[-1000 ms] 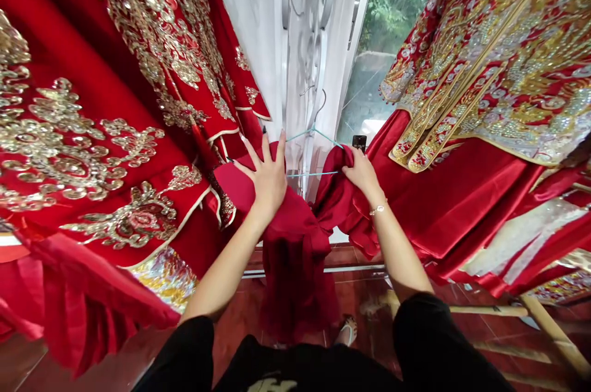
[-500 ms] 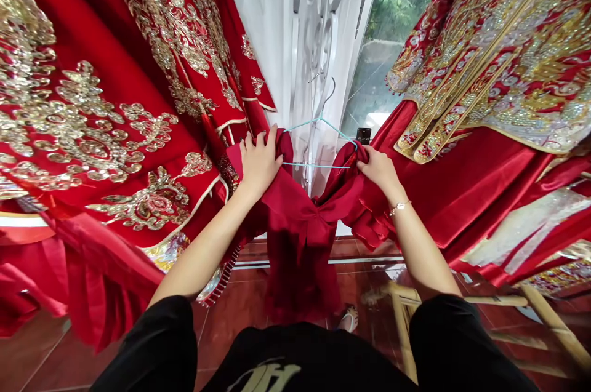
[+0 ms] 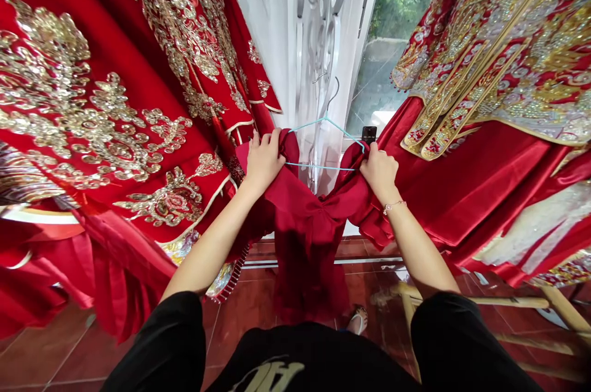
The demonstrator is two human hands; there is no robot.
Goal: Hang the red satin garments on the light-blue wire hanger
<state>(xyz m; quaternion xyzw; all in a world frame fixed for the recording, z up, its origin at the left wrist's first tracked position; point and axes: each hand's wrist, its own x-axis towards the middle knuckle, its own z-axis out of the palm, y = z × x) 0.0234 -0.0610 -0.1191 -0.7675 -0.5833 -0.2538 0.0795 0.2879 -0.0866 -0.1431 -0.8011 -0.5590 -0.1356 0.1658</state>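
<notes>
A dark red dress point(image 3: 311, 226) with a V-shaped neckline hangs in front of me on a thin light-blue wire hanger point(image 3: 323, 166). My left hand point(image 3: 264, 161) is closed on the dress's left shoulder, beside one end of the hanger. At the other shoulder my right hand point(image 3: 379, 172) grips the cloth, its fingers curled in around the hanger's end. The hanger's metal hook point(image 3: 335, 92) points up and hangs free of any rail. Its lower bar shows across the open neckline. The fingertips of both hands are partly hidden by the cloth.
Red garments with gold beading point(image 3: 161, 195) hang close on the left; an embroidered red and gold jacket point(image 3: 489, 66) hangs on the right. A white metal frame point(image 3: 305, 41) and a window point(image 3: 388, 41) stand ahead. A small black timer point(image 3: 369, 135) and a bamboo-like chair point(image 3: 508, 301) are at right.
The fingers of my right hand have curled in more tightly at the dress's shoulder. The whole view has shifted slightly, and my left hand keeps its hold.
</notes>
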